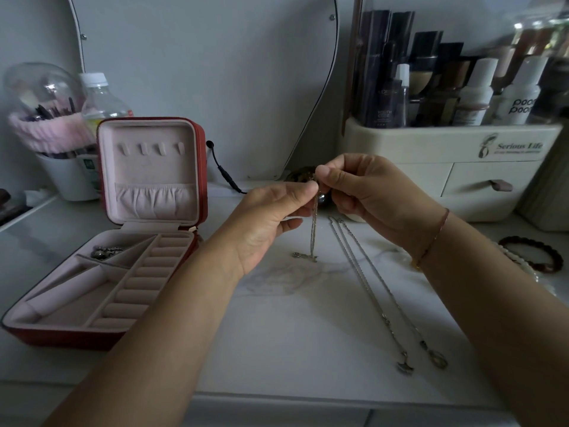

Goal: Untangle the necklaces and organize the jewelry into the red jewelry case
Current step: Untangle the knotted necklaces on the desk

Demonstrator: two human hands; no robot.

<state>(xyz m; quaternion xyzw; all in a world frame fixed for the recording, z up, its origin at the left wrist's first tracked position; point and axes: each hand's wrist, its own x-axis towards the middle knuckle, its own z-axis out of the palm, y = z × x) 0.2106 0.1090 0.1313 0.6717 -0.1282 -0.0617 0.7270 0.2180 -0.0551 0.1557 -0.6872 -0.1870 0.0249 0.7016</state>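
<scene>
Right now you are pinching the top of a thin necklace (313, 234) between your left hand (271, 223) and right hand (369, 192), both hands gripping it over the middle of the surface (277, 349). Its lower end is touching down. The red jewelry case (61, 337) is lying open by the left edge, and two other necklaces (367, 288) are lying stretched out toward the right.

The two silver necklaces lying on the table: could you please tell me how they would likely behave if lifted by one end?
These necklaces are probably floppy: the chain held up nearby hangs limp. Their pendants would likely swing. Lying close together, they might tangle.
</scene>
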